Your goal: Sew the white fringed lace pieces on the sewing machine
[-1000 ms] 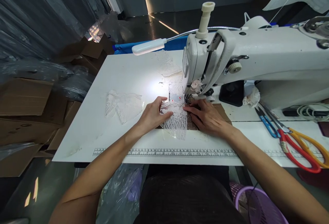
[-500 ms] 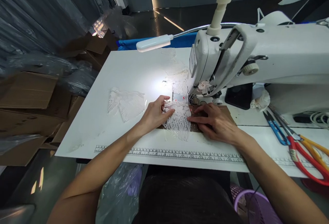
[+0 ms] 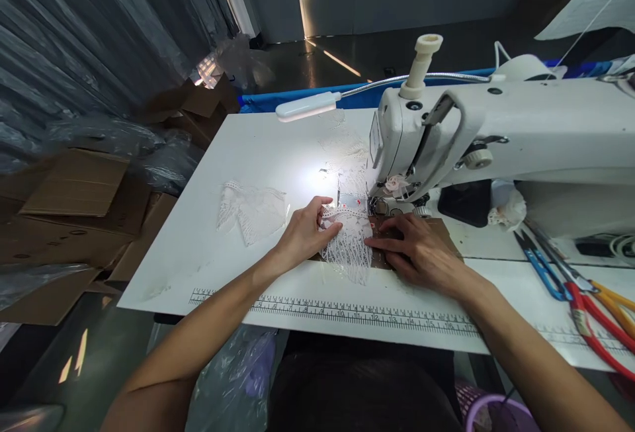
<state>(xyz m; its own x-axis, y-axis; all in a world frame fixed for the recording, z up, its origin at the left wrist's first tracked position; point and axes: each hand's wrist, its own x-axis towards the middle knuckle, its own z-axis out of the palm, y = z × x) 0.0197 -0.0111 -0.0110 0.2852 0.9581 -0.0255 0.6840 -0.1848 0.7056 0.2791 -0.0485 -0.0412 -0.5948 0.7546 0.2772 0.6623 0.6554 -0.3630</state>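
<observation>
A strip of white lace (image 3: 348, 241) lies on the white table (image 3: 258, 147) and runs under the needle of a white sewing machine (image 3: 496, 134). My left hand (image 3: 305, 233) rests on the lace's left edge, thumb and fingers pinching it. My right hand (image 3: 421, 250) lies flat, fingers stretched out, on a brown pad (image 3: 449, 237) at the lace's right edge, just in front of the presser foot. A lamp (image 3: 307, 106) on a flexible neck lights the needle area.
Another piece of lace (image 3: 251, 207) lies to the left on the table. Blue snips (image 3: 540, 263) and red and orange scissors (image 3: 595, 306) lie at the right. A ruler strip (image 3: 347, 314) runs along the front edge. Cardboard boxes (image 3: 74, 200) and plastic sheeting stand left.
My right hand has slid a little back from the presser foot along the lace's edge. My left hand keeps its hold. The view has shifted down and right.
</observation>
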